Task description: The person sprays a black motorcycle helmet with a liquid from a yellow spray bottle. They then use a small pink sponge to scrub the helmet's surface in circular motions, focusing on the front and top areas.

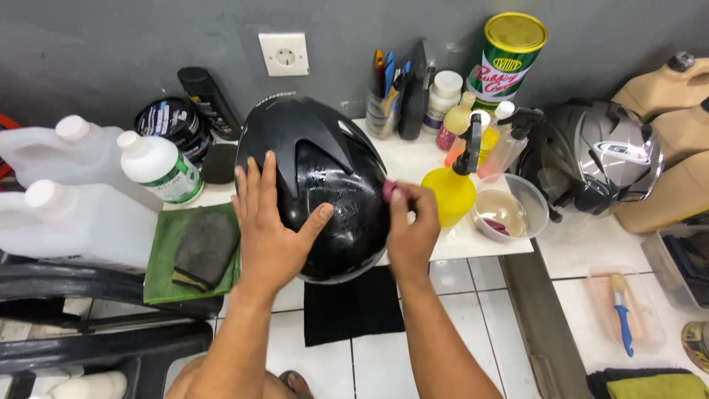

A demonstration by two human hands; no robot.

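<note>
now, left hand (267, 235) flat on glossy black domed helmet (325, 177), right hand (411, 230) alongside

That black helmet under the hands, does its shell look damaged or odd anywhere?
Yes. The black helmet shows pale scuffed streaks on its glossy shell, between the left hand lying flat on it and the right hand pinching a small pink piece against its side.

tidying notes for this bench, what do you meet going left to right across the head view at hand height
white jugs → green cloth → left hand on black helmet → right hand pinching a pink pad → yellow spray bottle → clear bowl → silver helmet → tan jugs
</note>
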